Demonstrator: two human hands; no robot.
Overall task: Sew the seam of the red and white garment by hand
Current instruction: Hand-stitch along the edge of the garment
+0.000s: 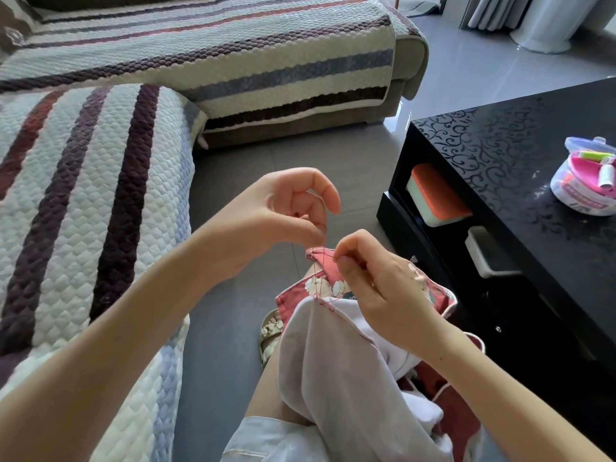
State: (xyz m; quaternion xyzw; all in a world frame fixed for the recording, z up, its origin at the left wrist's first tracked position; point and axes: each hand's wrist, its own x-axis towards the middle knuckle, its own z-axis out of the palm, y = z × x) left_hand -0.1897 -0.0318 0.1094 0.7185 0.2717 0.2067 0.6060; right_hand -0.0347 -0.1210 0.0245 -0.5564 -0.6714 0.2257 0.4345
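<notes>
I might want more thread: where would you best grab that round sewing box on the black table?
Grip the sewing box round its lower wall, from its near left side. Its lid stands open behind and spools fill the top, so neither likely holds firm.

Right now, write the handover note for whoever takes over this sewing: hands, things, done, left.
Left hand: raised, pinching the thread, which runs down to the seam.
Right hand: pinching the folded red edge of the garment, which lies on the lap.
Needle: too small to make out.
Sewing kit: open on the black table, to the right.
Done: a few red stitches where red meets white.
Left: pull the stitch snug, then probably carry on along the seam; the length still to do is hidden.
</notes>
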